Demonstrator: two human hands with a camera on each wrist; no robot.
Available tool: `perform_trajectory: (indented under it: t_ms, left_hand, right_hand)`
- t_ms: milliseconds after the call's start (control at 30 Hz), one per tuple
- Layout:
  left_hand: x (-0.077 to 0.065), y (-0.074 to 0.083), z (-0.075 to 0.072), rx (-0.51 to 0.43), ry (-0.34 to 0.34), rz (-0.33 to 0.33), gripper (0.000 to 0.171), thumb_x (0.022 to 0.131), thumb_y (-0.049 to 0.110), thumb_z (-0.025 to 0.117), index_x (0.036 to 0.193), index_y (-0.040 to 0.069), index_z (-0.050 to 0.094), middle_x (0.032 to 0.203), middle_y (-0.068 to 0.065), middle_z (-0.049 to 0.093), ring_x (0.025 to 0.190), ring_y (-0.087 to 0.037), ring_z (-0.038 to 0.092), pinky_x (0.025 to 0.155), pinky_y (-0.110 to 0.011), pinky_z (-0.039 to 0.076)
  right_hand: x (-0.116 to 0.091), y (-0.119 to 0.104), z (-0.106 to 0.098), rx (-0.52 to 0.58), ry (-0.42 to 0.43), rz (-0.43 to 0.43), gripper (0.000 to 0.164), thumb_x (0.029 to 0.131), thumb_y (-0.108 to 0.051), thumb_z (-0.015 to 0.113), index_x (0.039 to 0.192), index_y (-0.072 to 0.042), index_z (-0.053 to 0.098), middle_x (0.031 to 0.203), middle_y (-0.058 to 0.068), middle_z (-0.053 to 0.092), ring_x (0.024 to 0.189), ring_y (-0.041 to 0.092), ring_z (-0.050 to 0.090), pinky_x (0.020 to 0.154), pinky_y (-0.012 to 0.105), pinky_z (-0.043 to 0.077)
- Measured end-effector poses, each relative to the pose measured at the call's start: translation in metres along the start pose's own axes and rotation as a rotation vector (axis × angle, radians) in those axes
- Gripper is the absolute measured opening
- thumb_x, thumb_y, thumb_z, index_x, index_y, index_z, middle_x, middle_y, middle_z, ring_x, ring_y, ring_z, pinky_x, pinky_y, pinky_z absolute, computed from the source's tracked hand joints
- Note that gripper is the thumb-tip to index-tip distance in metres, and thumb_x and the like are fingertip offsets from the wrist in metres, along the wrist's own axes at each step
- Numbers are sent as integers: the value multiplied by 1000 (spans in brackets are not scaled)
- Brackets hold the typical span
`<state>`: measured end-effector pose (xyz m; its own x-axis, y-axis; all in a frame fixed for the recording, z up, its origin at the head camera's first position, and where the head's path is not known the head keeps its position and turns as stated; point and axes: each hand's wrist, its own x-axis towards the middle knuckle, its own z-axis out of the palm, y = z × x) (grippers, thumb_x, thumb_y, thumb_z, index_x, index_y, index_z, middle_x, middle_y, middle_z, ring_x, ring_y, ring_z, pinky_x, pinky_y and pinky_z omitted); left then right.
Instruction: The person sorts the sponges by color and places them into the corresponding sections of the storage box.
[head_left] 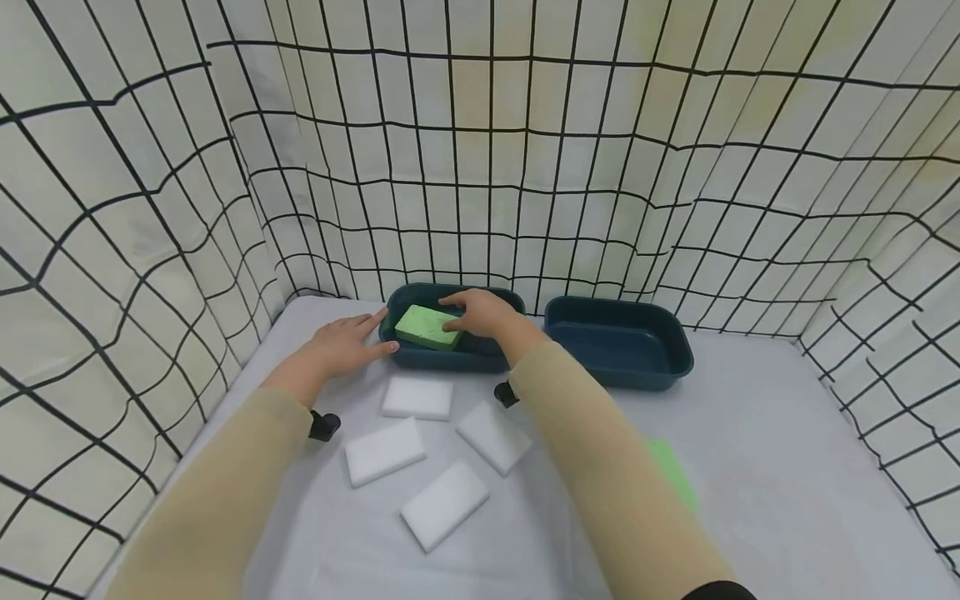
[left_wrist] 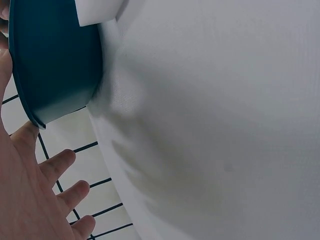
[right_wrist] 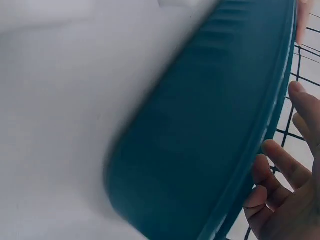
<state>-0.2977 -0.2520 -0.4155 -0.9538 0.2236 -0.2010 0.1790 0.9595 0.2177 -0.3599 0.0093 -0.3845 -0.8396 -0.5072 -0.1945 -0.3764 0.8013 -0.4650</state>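
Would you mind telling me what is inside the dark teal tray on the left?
A green block is in the tray. What lies beneath it, or behind the right hand, cannot be seen.

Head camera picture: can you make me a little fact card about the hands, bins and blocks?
Left hand: touching the rim of the left bin
Right hand: over that bin, at the green block
Right bin: beside the left one
White blocks: four, on the table
Green piece: on the table, partly behind the right sleeve
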Motion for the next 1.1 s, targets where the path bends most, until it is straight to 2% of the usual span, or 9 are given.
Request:
perform_trajectory:
  t_ms: [233, 533, 667, 767, 1100]
  left_hand:
    - [-1, 0, -2, -11, -5, 7, 89, 96, 72, 34, 161, 19, 6, 160, -24, 21, 143, -52, 19, 111, -71, 17]
    - [0, -1, 0, -4, 1, 17, 95, 92, 79, 29, 161, 17, 7, 159, -25, 22, 143, -52, 20, 112, -69, 17]
    - [-1, 0, 0, -8, 2, 13, 95, 92, 79, 29, 161, 16, 8, 159, -26, 22, 142, -52, 20, 111, -70, 17]
    - [-2, 0, -1, -9, 2, 14, 96, 92, 79, 29, 161, 17, 8, 159, -27, 21, 142, -53, 19, 111, -71, 17]
    - [-1, 1, -1, 7, 5, 16, 98, 90, 82, 26, 161, 17, 8, 159, -27, 19, 142, -54, 18, 110, -71, 16]
  right_hand:
    - [-11, 10, -6, 46, 33, 9, 59, 94, -41, 69, 148, -34, 47, 148, 5, 49, 134, 23, 47, 108, 45, 41]
    - [-45, 17, -20, 30, 107, -25, 63, 92, -44, 70, 149, -30, 48, 139, 6, 55, 124, 26, 53, 99, 45, 47]
    - [-64, 22, -24, 31, 118, 14, 64, 90, -50, 69, 148, -36, 47, 138, 1, 55, 117, 23, 57, 90, 43, 50]
    - [-81, 29, -27, 15, 124, 36, 63, 89, -51, 70, 147, -39, 48, 137, 0, 55, 115, 22, 57, 88, 42, 50]
    - [-150, 66, -30, -27, 173, 63, 59, 89, -46, 72, 144, -33, 54, 124, 1, 59, 104, 21, 56, 85, 40, 47]
